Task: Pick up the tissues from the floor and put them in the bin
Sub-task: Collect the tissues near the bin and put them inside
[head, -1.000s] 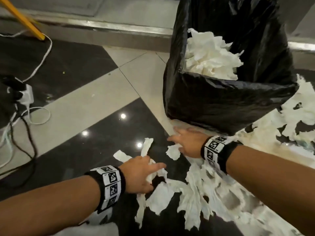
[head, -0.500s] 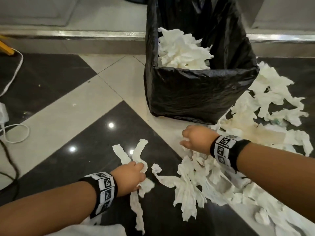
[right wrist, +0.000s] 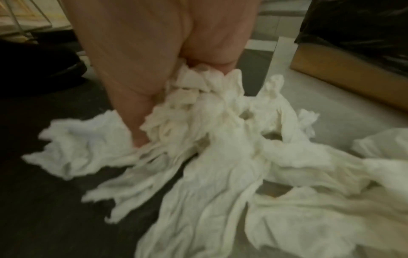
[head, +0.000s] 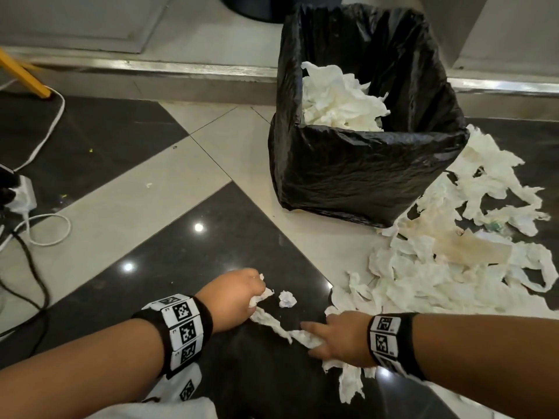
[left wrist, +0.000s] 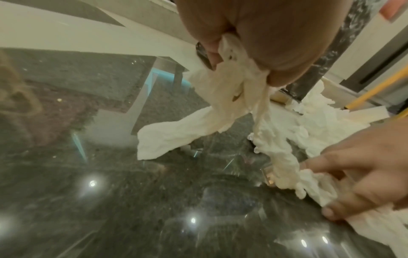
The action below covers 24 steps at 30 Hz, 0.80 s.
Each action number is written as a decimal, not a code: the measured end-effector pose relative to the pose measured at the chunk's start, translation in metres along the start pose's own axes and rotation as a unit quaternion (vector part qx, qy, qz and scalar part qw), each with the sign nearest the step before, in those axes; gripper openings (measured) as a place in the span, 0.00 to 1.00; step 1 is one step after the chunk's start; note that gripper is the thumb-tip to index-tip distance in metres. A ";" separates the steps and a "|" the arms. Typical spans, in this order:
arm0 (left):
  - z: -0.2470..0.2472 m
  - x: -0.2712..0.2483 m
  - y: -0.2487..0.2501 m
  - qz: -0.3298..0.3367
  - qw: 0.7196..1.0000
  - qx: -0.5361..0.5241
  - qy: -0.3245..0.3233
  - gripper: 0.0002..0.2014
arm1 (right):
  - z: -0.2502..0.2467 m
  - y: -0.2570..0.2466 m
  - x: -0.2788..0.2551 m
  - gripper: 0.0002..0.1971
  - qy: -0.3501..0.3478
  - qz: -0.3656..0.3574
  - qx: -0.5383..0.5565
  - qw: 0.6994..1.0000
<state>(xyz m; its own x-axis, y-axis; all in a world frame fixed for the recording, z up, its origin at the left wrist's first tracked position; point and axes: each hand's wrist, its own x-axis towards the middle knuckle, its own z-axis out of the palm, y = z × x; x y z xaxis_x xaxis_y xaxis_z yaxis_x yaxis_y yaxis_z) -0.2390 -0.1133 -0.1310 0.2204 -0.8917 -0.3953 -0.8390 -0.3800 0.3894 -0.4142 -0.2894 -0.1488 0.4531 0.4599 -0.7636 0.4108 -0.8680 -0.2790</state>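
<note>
Two hands work low over the dark floor tiles (head: 211, 252), and we gather as we go; our left hand (head: 233, 297) has its fingers curled tight round a twisted strip of tissue (left wrist: 240, 90), while our right hand (head: 341, 340) bunches a crumpled handful (right wrist: 198, 108) with fingers closed into it, the forefinger lying straighter; one long strip (head: 272, 323) runs between the two hands; a small balled scrap (head: 287, 298) lies just beside the left hand; most of the loose tissues (head: 447, 261) sprawl on the floor to the right of the bin (head: 363, 176), whose black liner already holds a white heap (head: 338, 101); we judge the paper soft, weightless and quick to tear, so it is best scooped in bunches at the thick, crumpled middles, not pulled by thin ends; no brand or readable writing shows, only coded black-and-white squares on both wristbands (head: 184, 331).
</note>
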 end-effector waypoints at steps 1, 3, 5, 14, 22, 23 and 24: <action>-0.003 -0.002 -0.001 0.003 1.000 -0.011 0.013 0.06 | 0.000 0.000 -0.001 0.22 0.011 0.006 0.001 1.000; -0.006 -0.007 -0.004 0.010 0.999 -0.035 0.035 0.04 | -0.006 0.000 -0.001 0.15 0.025 0.018 -0.016 0.999; -0.007 -0.011 -0.009 0.004 0.998 -0.042 0.045 0.03 | -0.017 0.003 -0.001 0.13 0.047 0.056 0.003 0.997; -0.021 -0.007 -0.015 -0.063 0.996 -0.054 0.041 0.12 | -0.083 0.026 -0.042 0.12 0.232 0.202 0.166 0.937; 0.023 0.039 0.024 0.087 0.980 0.114 -0.135 0.35 | -0.078 0.030 -0.094 0.16 0.315 0.240 0.289 0.872; 0.028 0.044 0.026 0.082 0.979 0.121 -0.145 0.36 | -0.074 0.030 -0.099 0.17 0.320 0.242 0.288 0.870; 0.032 0.048 0.026 0.073 0.977 0.129 -0.156 0.35 | -0.071 0.030 -0.103 0.17 0.326 0.241 0.282 0.869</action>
<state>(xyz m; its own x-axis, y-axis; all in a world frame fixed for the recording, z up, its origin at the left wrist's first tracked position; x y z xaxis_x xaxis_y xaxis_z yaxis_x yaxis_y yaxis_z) -0.2659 -0.1580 -0.1663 -0.0387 -0.7986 -0.6006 -0.9566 -0.1441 0.2533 -0.3923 -0.3496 -0.0368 0.8929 -0.1338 -0.4300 -0.3213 -0.8583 -0.4001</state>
